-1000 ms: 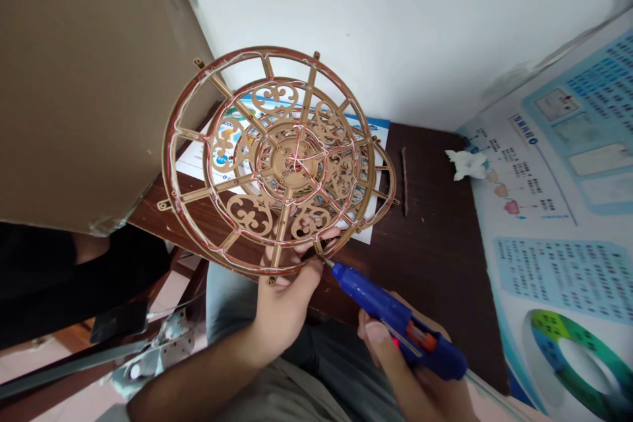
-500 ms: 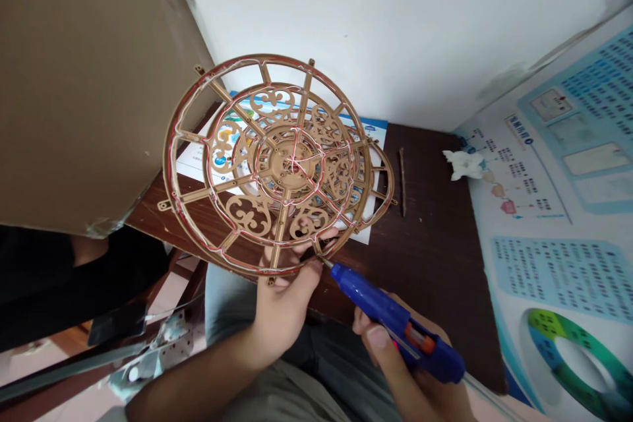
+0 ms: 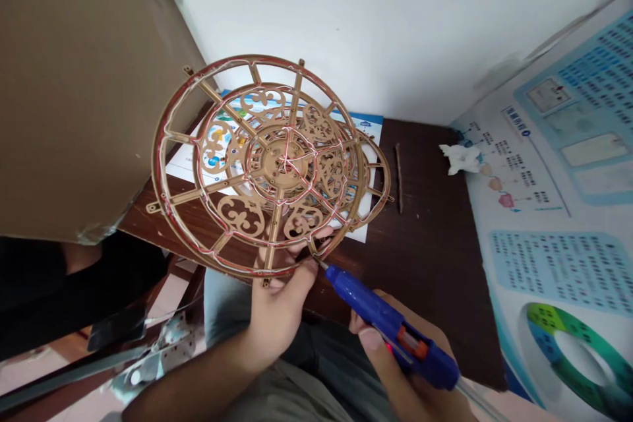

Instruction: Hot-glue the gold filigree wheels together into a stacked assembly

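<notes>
A large bronze-coloured openwork wheel [image 3: 279, 203] is raised and tilted above the dark table, with red and whitish wires along its rings and spokes. My left hand [image 3: 281, 303] grips its lower rim, the thumb in front and fingers behind. In my right hand [image 3: 390, 349] is a blue glue gun [image 3: 366, 297], its metal tip at the wheel's lower right rim, close to my left thumb. A clear stick runs out of the gun's back end. Behind the wheel, more similar openwork pieces [image 3: 378, 175] lie over a printed sheet [image 3: 360, 232].
A thin brown stick [image 3: 399, 178] lies on the dark table [image 3: 440, 264]. Beside the printed board [image 3: 544, 224] at right is a small white object [image 3: 461, 159]. Cardboard [image 3: 84, 92] stands at left, a white wall behind. Another person's dark-clothed arm [image 3: 74, 283] shows at lower left.
The wheel, my left hand and the glue gun appear slightly further left, as does the whole scene. The gun's tip remains at the lower right rim, and both grips are unchanged.
</notes>
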Demonstrator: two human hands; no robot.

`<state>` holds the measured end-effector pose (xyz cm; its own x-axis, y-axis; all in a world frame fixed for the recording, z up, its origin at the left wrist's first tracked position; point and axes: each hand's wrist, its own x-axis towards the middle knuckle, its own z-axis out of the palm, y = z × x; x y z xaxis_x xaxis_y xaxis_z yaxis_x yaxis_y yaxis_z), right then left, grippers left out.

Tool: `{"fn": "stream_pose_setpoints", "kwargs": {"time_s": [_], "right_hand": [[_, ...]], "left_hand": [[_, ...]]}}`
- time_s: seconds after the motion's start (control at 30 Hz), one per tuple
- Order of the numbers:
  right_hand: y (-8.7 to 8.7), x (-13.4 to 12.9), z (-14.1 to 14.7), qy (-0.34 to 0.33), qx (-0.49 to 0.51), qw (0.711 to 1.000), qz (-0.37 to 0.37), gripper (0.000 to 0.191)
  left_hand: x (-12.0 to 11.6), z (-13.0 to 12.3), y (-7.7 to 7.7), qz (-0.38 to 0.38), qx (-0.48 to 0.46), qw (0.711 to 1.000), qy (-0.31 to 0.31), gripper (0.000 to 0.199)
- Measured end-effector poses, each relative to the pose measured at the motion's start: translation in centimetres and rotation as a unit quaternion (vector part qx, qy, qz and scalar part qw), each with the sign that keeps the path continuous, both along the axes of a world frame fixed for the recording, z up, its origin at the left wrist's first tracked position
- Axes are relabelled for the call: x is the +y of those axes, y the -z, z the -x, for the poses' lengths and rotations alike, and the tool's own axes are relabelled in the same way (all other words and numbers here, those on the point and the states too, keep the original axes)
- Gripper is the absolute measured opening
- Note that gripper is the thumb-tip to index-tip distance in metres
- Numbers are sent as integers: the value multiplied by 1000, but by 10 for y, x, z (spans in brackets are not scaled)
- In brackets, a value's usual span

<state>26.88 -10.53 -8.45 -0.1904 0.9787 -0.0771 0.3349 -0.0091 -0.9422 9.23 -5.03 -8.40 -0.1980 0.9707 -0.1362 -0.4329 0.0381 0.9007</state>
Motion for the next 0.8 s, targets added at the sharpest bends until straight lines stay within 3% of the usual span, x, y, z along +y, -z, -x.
{"fn": "stream_pose_setpoints", "kwargs": {"time_s": [0.53,0.8], "right_hand": [[-3,3,-1,15,-19,1000,-7,24],[5,5,-11,24,-18,999,-23,15]], "left_hand": [[-1,-1,-2,6,21,1000,10,42],[3,0,-5,21,-19,1000,6,54]]}}
